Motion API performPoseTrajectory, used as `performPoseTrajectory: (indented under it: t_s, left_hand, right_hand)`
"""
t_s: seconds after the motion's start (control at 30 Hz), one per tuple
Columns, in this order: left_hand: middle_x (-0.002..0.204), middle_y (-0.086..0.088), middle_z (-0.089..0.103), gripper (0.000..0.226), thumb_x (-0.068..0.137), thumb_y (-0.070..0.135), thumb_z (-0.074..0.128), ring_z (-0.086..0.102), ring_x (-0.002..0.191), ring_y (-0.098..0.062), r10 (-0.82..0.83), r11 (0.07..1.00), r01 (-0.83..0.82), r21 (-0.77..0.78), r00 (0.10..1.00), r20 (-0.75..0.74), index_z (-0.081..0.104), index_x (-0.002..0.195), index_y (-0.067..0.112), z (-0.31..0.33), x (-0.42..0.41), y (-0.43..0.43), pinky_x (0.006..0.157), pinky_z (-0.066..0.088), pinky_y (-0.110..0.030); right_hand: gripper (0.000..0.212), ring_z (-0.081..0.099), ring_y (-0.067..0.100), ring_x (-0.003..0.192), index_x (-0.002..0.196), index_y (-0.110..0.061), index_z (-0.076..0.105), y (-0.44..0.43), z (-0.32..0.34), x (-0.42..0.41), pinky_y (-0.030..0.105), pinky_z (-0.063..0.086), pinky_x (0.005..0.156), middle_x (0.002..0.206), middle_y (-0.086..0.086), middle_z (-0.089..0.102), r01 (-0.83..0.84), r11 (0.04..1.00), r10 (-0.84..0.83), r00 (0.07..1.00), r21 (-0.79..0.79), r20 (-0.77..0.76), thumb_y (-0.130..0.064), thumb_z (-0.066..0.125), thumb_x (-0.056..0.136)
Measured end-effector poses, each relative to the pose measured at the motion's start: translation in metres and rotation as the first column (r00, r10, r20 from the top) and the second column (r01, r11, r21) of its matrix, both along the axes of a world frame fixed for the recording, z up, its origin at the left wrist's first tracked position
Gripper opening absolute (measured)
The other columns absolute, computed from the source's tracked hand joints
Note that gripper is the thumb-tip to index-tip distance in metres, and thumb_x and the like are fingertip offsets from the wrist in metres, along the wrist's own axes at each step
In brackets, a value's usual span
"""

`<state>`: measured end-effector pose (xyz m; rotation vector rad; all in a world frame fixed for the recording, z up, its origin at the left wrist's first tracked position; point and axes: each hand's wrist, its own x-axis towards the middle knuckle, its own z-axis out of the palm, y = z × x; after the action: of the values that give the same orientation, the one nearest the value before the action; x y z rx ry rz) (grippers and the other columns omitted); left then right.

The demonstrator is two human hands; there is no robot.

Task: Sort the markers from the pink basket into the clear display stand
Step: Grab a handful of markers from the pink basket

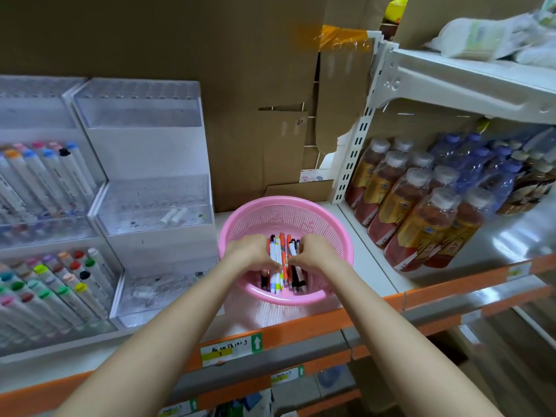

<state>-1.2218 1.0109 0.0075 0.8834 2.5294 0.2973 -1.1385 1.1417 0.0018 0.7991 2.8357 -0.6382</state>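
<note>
Markers lay bunched in the pink basket, which stood near the front edge of the white shelf, just beside the clear display stand. We found both hands down inside the basket. The left hand had its fingers curled round several white-barrelled markers, and the right hand pinched others in the same bunch.

We judged the task to be at an early stage. The stand's tiers were nearly bare (two loose white markers lay in the middle tier), while the basket held a full bunch. A neighbouring stand toward the shelf's left edge was already stocked with colour-capped markers.

The label on the front edge carried handwriting and a green arrow; we could not read it with confidence. Print on the bottles toward the right edge was too small to tell.
</note>
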Motion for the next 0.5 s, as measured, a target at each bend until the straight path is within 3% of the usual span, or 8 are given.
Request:
performPoseTrajectory:
  t_s: [0.07, 0.13, 0.2, 0.23, 0.37, 0.43, 0.5]
  left_hand:
    - [0.073, 0.001, 0.067, 0.026, 0.077, 0.041, 0.070, 0.062, 0.071, -0.017, 0.020, 0.999, -0.021, 0.041, 0.999, 0.025, 0.057, 0.069, 0.020, 0.000, -0.002, 0.000, 0.062, 0.044, -0.030]
    - [0.064, 0.000, 0.063, 0.026, 0.080, 0.031, 0.066, 0.059, 0.063, -0.018, 0.047, 0.991, -0.053, 0.126, 0.998, 0.050, 0.054, 0.063, 0.016, 0.000, -0.002, -0.001, 0.059, 0.044, -0.030]
    - [0.063, 0.000, 0.064, 0.012, 0.085, 0.021, 0.061, 0.064, 0.061, -0.017, 0.069, 0.960, -0.094, 0.263, 0.992, 0.102, 0.061, 0.078, 0.011, 0.002, 0.000, -0.003, 0.065, 0.053, -0.034]
    - [0.067, 0.000, 0.065, 0.007, 0.087, 0.017, 0.060, 0.065, 0.062, -0.016, 0.072, 0.932, -0.116, 0.344, 0.988, 0.138, 0.060, 0.091, 0.012, 0.003, 0.000, -0.004, 0.069, 0.056, -0.036]
    - [0.080, -0.011, 0.065, 0.051, 0.084, 0.005, 0.064, 0.066, 0.070, -0.026, 0.032, 0.755, -0.191, 0.627, 0.966, 0.255, 0.048, 0.130, 0.020, 0.007, 0.001, -0.010, 0.071, 0.058, -0.047]
    - [0.093, -0.017, 0.064, 0.061, 0.083, 0.003, 0.065, 0.067, 0.077, -0.028, 0.007, 0.677, -0.197, 0.709, 0.965, 0.262, 0.044, 0.136, 0.026, 0.011, 0.004, -0.014, 0.068, 0.058, -0.048]
    - [0.100, -0.006, 0.063, 0.061, 0.083, 0.007, 0.067, 0.066, 0.082, -0.021, -0.009, 0.620, -0.150, 0.770, 0.980, 0.198, 0.046, 0.136, 0.029, 0.016, 0.009, -0.018, 0.065, 0.059, -0.045]
  right_hand:
    - [0.034, 0.039, 0.016, 0.053, 0.062, -0.015, 0.039, 0.001, 0.000, -0.001, 0.031, 0.029, 0.048, 0.059, 0.001, 0.041, 0.017, 1.000, -0.017, 0.999, -0.012, -0.047, -0.024, 0.063, 0.084]
    - [0.030, 0.055, 0.027, 0.058, 0.065, -0.013, 0.042, 0.003, 0.000, -0.003, 0.035, 0.041, 0.053, 0.061, 0.006, 0.048, 0.032, 0.993, -0.045, 0.992, -0.110, -0.120, -0.023, 0.062, 0.084]
    - [0.021, 0.064, 0.035, 0.064, 0.070, -0.011, 0.048, 0.007, 0.001, -0.003, 0.045, 0.054, 0.065, 0.065, 0.012, 0.055, 0.045, 0.961, -0.110, 0.968, -0.274, -0.226, -0.017, 0.063, 0.084]
    - [0.017, 0.064, 0.031, 0.062, 0.073, -0.009, 0.051, 0.009, 0.002, -0.002, 0.045, 0.056, 0.066, 0.068, 0.014, 0.058, 0.039, 0.931, -0.145, 0.952, -0.363, -0.269, -0.014, 0.063, 0.084]
    - [0.012, 0.062, 0.019, 0.059, 0.086, -0.012, 0.056, 0.004, 0.016, 0.003, 0.032, 0.056, 0.061, 0.071, 0.008, 0.063, -0.105, 0.797, -0.137, 0.928, -0.594, -0.347, -0.003, 0.063, 0.088]
    - [0.018, 0.061, 0.018, 0.058, 0.093, -0.018, 0.054, -0.004, 0.025, 0.004, 0.031, 0.053, 0.057, 0.068, 0.006, 0.061, -0.162, 0.788, -0.116, 0.908, -0.594, -0.402, -0.002, 0.061, 0.089]
    - [0.029, 0.062, 0.016, 0.060, 0.113, -0.019, 0.052, -0.013, 0.035, 0.007, 0.032, 0.056, 0.059, 0.072, 0.006, 0.061, -0.198, 0.811, -0.097, 0.882, -0.550, -0.460, -0.002, 0.059, 0.091]
